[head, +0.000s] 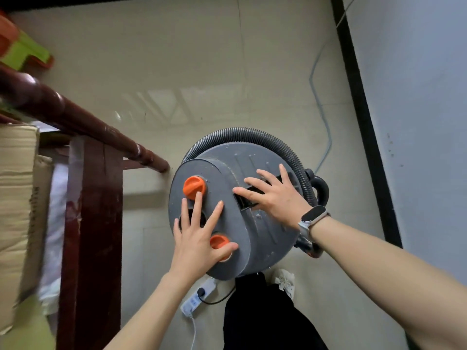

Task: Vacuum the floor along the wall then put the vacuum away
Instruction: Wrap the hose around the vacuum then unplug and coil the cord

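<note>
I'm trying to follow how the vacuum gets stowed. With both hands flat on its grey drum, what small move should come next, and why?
Probably curl the right hand's fingers into the dark handle slot to get a grip. Both hands only rest open on the vacuum drum, the left hand by the orange knobs, so nothing yet holds it for lifting.

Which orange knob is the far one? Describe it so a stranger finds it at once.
Find the grey vacuum drum on the floor. Two orange knobs top it; the left hand covers the near knob, while the far knob sits exposed beyond its fingertips.
</note>
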`<state>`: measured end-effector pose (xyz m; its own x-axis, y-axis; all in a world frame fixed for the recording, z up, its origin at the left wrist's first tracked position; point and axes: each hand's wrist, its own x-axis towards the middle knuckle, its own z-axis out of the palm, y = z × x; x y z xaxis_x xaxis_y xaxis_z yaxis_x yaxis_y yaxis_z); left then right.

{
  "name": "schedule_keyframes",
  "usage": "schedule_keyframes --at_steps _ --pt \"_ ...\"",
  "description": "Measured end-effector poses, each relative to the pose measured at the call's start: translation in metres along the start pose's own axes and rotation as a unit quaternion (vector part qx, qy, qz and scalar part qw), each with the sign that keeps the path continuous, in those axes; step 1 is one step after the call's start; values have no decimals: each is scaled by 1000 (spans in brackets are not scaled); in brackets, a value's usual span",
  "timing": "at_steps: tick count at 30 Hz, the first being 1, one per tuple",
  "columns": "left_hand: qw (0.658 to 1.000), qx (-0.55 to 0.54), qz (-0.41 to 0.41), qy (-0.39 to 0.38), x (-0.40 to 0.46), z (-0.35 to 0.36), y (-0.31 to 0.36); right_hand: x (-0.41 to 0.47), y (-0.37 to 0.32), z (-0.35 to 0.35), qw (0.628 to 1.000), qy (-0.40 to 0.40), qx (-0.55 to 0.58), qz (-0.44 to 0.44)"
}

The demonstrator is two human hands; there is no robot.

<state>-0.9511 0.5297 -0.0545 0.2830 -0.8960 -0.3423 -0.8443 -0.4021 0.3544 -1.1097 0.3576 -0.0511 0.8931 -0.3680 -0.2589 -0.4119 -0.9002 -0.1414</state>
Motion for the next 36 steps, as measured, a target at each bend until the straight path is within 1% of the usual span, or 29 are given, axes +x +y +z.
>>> schedule_keyframes --at_steps 4,6,9,10,13,15,17,19,21,23,24,26,28,31,33,34,36 --pt "995 -54 -78 17 9 5 20 24 23 -10 999 -6 -19 -30" --pt "992 -63 -107 27 19 4 32 37 33 -15 1000 1 -1 -30" --pt "986 -71 -146 38 34 2 51 52 46 -25 999 -47 -13 13" --pt "984 -78 -156 42 38 2 57 55 47 -29 998 -52 -13 25" --pt "982 -96 -159 43 48 0 67 53 40 -36 998 -28 0 57" --pt "982 -112 -146 44 45 -1 63 41 25 -34 994 -17 38 97" --pt "978 -129 -146 77 29 3 53 21 1 -29 985 39 102 135" --pt "970 -123 -172 119 3 15 41 -2 -28 -17 974 126 144 121" --pt "965 -110 -210 110 -32 35 31 -25 -60 2 964 191 169 72" --pt "959 -116 -247 79 -70 59 20 -46 -94 26 955 210 210 25" --pt "954 -123 -266 64 -88 72 13 -55 -111 39 951 206 231 8" --pt "945 -128 -300 29 -123 100 -4 -71 -146 73 948 176 265 -10" --pt "936 -127 -327 -11 -155 132 -25 -83 -176 116 948 128 291 -16" --pt "918 -148 -366 -32 -195 188 -67 -85 -210 186 961 -7 275 -22" --pt "917 -144 -370 -41 -213 232 -100 -77 -225 243 965 -102 239 -29" --pt "916 -143 -371 -48 -219 256 -117 -69 -232 272 963 -139 228 -31" --pt "918 -130 -369 -66 -223 306 -151 -53 -246 331 960 -182 211 -29"
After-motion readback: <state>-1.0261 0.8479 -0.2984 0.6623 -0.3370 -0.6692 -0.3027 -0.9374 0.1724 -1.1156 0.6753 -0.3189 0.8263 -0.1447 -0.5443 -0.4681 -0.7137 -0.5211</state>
